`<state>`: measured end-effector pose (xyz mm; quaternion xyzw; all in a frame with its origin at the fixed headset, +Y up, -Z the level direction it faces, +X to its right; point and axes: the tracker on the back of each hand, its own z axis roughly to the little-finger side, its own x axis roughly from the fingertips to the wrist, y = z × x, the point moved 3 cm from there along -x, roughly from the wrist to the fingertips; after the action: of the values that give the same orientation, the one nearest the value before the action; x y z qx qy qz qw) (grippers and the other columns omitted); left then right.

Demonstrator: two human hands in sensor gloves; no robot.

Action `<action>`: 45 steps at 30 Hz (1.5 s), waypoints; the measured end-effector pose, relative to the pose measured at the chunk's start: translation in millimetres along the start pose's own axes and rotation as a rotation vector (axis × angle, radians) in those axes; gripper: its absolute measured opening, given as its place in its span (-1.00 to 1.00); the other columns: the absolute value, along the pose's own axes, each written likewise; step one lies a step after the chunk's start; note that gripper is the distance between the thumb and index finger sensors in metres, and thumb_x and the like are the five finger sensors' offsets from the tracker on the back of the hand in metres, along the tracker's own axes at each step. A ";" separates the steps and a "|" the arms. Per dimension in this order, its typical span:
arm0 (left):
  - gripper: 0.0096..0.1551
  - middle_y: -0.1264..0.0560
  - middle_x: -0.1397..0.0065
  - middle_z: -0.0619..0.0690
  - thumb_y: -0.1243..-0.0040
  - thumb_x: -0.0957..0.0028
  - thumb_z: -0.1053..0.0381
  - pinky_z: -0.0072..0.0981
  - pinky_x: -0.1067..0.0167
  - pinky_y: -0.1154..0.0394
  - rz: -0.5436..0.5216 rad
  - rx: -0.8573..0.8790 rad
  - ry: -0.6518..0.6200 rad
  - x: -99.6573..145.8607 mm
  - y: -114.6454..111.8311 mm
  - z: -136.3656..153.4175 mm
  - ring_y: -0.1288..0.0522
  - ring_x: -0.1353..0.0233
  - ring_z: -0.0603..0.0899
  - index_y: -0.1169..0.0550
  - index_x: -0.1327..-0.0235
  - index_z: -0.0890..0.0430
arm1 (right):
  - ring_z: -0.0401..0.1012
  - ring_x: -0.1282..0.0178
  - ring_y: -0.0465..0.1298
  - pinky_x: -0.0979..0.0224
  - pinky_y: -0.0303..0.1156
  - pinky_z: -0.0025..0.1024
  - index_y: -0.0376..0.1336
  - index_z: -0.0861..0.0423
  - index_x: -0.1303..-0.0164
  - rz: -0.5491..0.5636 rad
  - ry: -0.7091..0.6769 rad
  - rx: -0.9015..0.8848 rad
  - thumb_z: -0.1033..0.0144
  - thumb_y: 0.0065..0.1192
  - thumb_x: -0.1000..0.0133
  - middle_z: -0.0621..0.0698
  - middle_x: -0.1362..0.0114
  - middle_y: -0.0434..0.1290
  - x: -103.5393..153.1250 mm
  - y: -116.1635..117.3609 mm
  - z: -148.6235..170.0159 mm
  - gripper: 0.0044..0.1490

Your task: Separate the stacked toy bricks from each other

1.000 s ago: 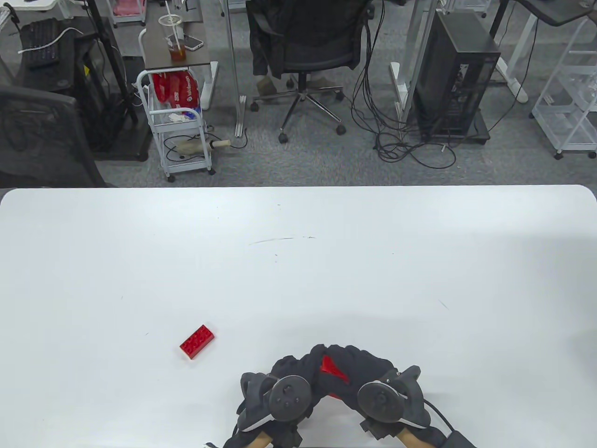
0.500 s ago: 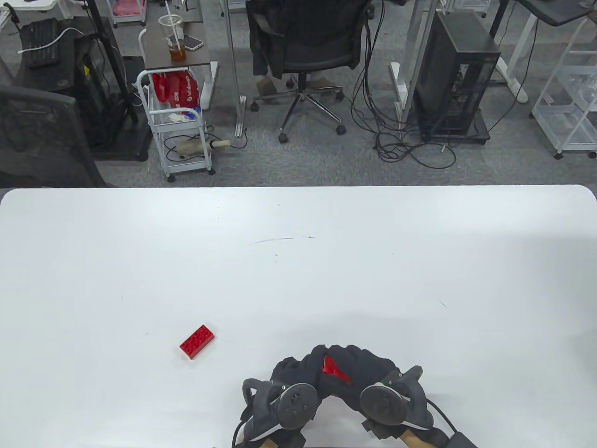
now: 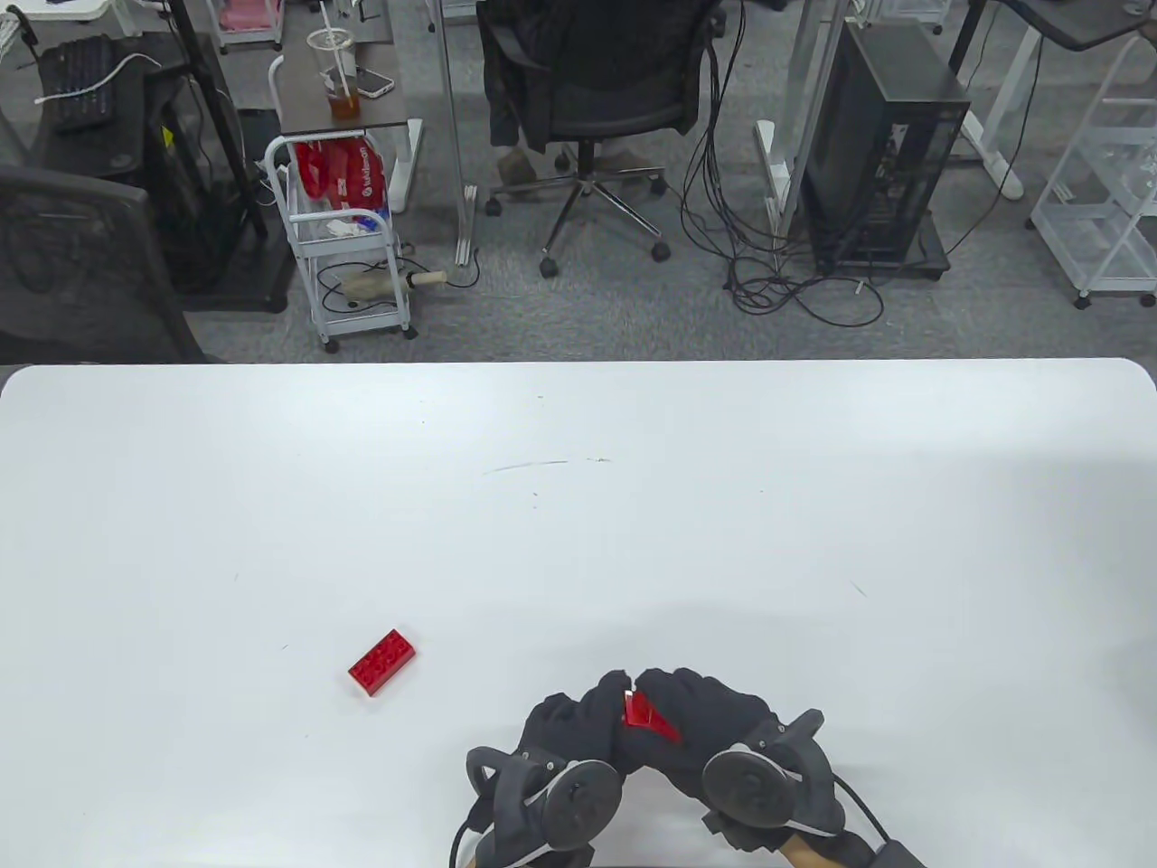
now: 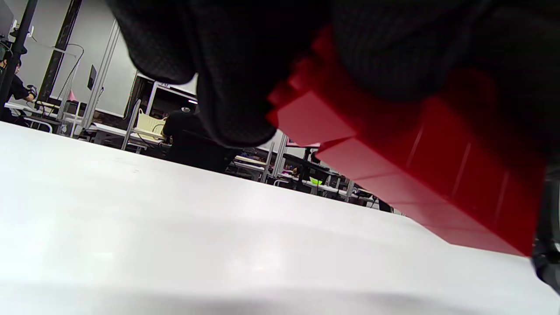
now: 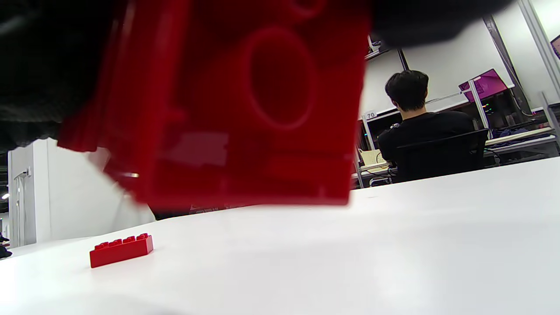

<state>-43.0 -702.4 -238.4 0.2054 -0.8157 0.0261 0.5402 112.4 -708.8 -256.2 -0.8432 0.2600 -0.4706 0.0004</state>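
Note:
Both gloved hands meet near the table's front edge and grip a stack of red toy bricks (image 3: 646, 712) between them, held just above the table. My left hand (image 3: 569, 723) holds it from the left, my right hand (image 3: 705, 714) from the right. Only a small red wedge shows between the fingers in the table view. The left wrist view shows the stack's side (image 4: 420, 175) with seams between several layers. The right wrist view shows its hollow underside (image 5: 245, 109). A single loose red brick (image 3: 383, 661) lies flat on the table to the left; it also shows in the right wrist view (image 5: 121, 250).
The white table (image 3: 578, 506) stretches far ahead and to both sides. Beyond its far edge stand an office chair (image 3: 597, 99), a white cart (image 3: 348, 244) and a computer tower (image 3: 881, 145).
The hands have stayed in place, gripping the stack. The left wrist has dropped slightly and the visible red wedge has shrunk and shifted a little. The loose brick has not moved.

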 end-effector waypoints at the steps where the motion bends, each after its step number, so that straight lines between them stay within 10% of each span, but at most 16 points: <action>1: -0.06 -0.67 -0.34 -0.01 -0.27 0.22 -0.21 -0.03 -0.36 -0.55 0.019 -0.008 0.009 0.7 0.3 0.8 -0.77 -0.18 0.07 -0.46 -0.48 0.16 | -0.13 0.20 0.67 0.33 0.60 -0.28 0.26 -0.04 -0.34 0.008 0.006 0.000 -0.41 -0.06 -0.05 -0.02 -0.10 0.55 0.5 1.1 0.7 -0.16; 19: -0.10 -0.61 -0.45 -0.07 -0.25 0.11 -0.25 0.06 -0.41 -0.48 0.099 -0.097 0.168 -17.2 3.0 44.3 -0.71 -0.28 0.13 -0.40 -0.57 0.00 | -0.15 0.20 0.69 0.32 0.62 -0.29 0.27 -0.06 -0.34 -0.029 0.067 0.014 -0.42 -0.06 -0.06 -0.05 -0.11 0.57 -3.8 11.5 22.4 -0.16; 45: -0.16 -0.49 -0.59 -0.06 -0.28 0.01 -0.13 0.15 -0.50 -0.36 0.366 -0.403 0.518 -129.4 -13.6 118.5 -0.55 -0.48 0.19 -0.34 -0.63 -0.11 | -0.15 0.19 0.69 0.31 0.62 -0.30 0.27 -0.07 -0.35 -0.044 0.062 -0.006 -0.43 -0.07 -0.06 -0.06 -0.12 0.57 -4.5 11.4 21.9 -0.16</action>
<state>-98.2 -706.5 -405.4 -0.0674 -0.6638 0.0123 0.7447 122.9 -722.1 -274.8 -0.8336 0.2426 -0.4958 -0.0207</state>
